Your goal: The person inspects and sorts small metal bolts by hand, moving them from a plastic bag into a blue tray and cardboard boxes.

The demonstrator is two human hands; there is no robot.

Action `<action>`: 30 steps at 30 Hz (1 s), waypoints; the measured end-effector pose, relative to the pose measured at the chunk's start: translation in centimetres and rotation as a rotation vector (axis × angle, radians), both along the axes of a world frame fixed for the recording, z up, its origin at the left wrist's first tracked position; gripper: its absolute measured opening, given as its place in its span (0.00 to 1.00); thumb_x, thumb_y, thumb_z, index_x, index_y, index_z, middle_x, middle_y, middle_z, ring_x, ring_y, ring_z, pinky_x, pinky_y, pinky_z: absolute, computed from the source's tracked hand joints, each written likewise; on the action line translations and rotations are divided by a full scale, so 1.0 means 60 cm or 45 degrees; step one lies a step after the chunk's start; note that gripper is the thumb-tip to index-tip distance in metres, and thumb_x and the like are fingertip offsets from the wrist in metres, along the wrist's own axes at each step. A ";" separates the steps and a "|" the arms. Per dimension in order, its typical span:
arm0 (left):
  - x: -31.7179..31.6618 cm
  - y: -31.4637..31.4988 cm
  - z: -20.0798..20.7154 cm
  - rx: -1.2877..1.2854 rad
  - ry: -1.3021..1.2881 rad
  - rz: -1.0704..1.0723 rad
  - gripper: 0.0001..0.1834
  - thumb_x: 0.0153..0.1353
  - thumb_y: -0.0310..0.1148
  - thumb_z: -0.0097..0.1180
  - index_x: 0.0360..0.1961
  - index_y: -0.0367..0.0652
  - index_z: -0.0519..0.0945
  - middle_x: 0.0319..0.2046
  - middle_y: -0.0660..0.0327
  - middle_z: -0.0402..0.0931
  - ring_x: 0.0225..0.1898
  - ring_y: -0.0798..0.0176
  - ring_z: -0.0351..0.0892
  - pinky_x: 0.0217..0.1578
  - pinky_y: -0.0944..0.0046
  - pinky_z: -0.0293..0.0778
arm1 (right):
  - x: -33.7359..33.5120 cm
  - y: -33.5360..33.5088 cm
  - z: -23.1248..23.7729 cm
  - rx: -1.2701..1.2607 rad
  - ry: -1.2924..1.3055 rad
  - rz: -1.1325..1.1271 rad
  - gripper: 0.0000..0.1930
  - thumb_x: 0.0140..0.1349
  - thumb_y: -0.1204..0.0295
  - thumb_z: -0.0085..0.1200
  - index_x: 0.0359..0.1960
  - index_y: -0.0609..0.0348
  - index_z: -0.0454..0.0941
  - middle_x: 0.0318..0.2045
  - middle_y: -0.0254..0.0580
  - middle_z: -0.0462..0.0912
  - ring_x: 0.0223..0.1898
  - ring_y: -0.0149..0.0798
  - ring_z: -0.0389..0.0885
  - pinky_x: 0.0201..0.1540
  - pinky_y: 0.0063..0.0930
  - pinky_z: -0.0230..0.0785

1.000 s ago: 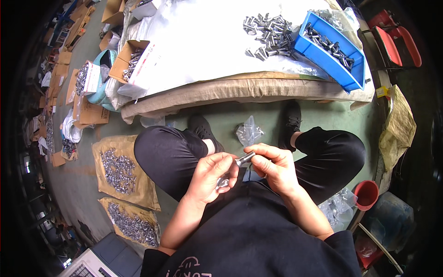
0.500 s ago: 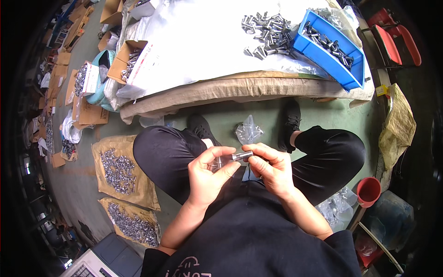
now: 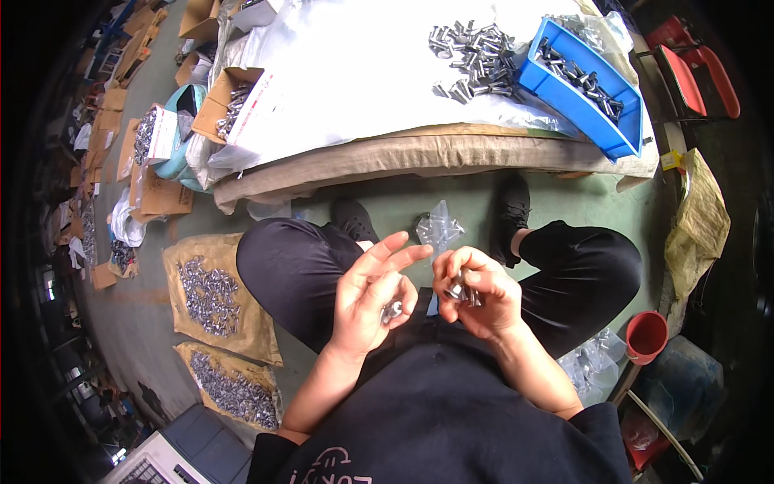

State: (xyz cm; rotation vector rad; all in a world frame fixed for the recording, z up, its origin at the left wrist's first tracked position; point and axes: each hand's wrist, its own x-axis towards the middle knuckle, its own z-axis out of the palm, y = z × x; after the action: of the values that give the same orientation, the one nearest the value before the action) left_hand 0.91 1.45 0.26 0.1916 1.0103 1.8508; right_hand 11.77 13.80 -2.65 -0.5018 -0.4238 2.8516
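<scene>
My left hand [image 3: 364, 297] is raised over my lap, index and middle fingers stretched out, the lower fingers curled round a small shiny metal piece [image 3: 393, 310] whose kind is mostly hidden. Beside it, my right hand [image 3: 486, 300] is closed on metal bolts [image 3: 463, 292] held between thumb and fingers; how many I cannot tell. The hands are apart. On the floor between my shoes lies a clear plastic bag [image 3: 439, 228] with metal pieces in it. Ahead on the white-covered table [image 3: 339, 73] are a loose pile of bolts [image 3: 484, 60] and a blue bin [image 3: 576, 121] holding more bolts.
Cardboard boxes [image 3: 230, 105] of metal parts stand at the table's left. Two yellowish sacks [image 3: 262, 319] with spread small parts lie on the floor at left. To my right are filled clear bags [image 3: 592, 363], a red bucket [image 3: 646, 337] and a red chair [image 3: 679, 79].
My hands have moved apart. The single bolt held between both hands' fingertips no longer shows there; metal bolts now show in my right hand, and my left index and middle fingers have stretched out.
</scene>
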 end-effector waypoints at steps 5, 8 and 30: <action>-0.005 0.001 0.002 0.159 -0.286 -0.104 0.25 0.61 0.30 0.42 0.60 0.46 0.54 0.52 0.47 0.62 0.19 0.72 0.69 0.12 0.80 0.60 | -0.006 -0.012 0.017 0.306 -0.339 0.332 0.09 0.57 0.70 0.51 0.33 0.63 0.73 0.15 0.30 0.68 0.14 0.22 0.62 0.14 0.15 0.54; -0.003 0.003 0.001 0.164 -0.258 -0.180 0.26 0.61 0.31 0.41 0.61 0.49 0.52 0.54 0.46 0.61 0.19 0.72 0.70 0.13 0.80 0.60 | -0.012 -0.011 0.026 0.432 -0.318 0.452 0.09 0.55 0.71 0.53 0.35 0.63 0.74 0.17 0.31 0.71 0.14 0.20 0.63 0.15 0.13 0.52; 0.000 -0.012 0.006 -0.351 -0.031 -0.023 0.10 0.58 0.32 0.50 0.35 0.35 0.74 0.22 0.60 0.74 0.18 0.75 0.71 0.11 0.80 0.59 | -0.006 -0.016 0.025 0.538 -0.434 0.032 0.10 0.51 0.78 0.55 0.37 0.65 0.75 0.22 0.31 0.74 0.16 0.19 0.63 0.17 0.11 0.53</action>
State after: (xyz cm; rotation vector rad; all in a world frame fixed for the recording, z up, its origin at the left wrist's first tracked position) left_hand 0.94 0.74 0.59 0.0125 1.2293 1.6726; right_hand 11.40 12.87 -1.13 -0.8944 -1.0659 2.5850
